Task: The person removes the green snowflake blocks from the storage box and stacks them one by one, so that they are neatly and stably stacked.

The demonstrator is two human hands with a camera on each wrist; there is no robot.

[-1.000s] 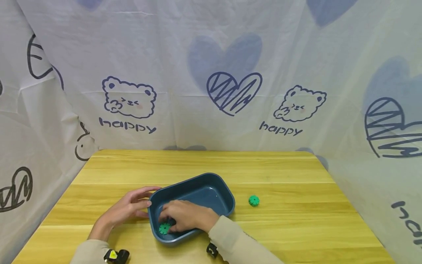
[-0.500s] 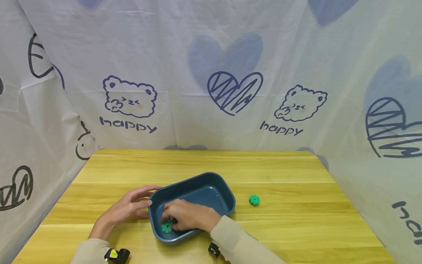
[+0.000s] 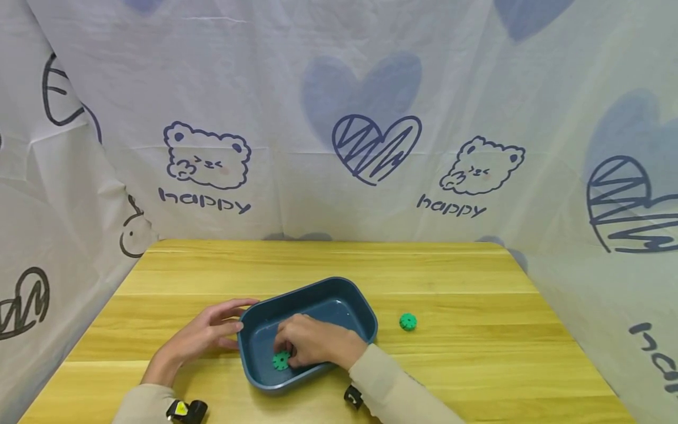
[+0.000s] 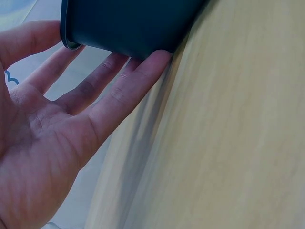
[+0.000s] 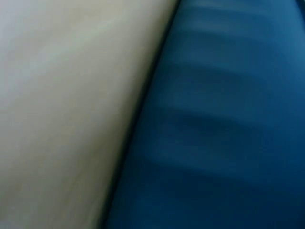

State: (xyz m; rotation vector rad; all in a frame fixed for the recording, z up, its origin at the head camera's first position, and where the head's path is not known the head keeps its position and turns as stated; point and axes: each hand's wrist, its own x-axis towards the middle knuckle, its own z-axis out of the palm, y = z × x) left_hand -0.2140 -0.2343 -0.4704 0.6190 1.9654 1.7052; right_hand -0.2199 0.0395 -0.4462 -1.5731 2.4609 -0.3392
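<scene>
A dark blue rectangular bin point(image 3: 339, 330) stands slantwise on the table. My left hand point(image 3: 203, 333) rests at its left end, thumb at the rim; in the left wrist view the straight fingers point(image 4: 128, 88) touch the outer wall. My right hand point(image 3: 312, 341) is down inside the bin, its curled fingers pinching a green notched disc point(image 3: 281, 360) by its edge. Part of the disc is hidden under the fingers. The right wrist view is blurred and shows only the bin's blue wall point(image 5: 214, 119) beside a pale surface.
Another green notched piece point(image 3: 408, 321) lies on the wooden table point(image 3: 466, 365), right of the bin. A white cloth point(image 3: 296, 194) printed with bears and hearts hangs behind and at both sides of the table.
My right hand has shifted to the right inside the bin, and the green notched disc has moved along with it. My left hand and the bin have stayed in place.
</scene>
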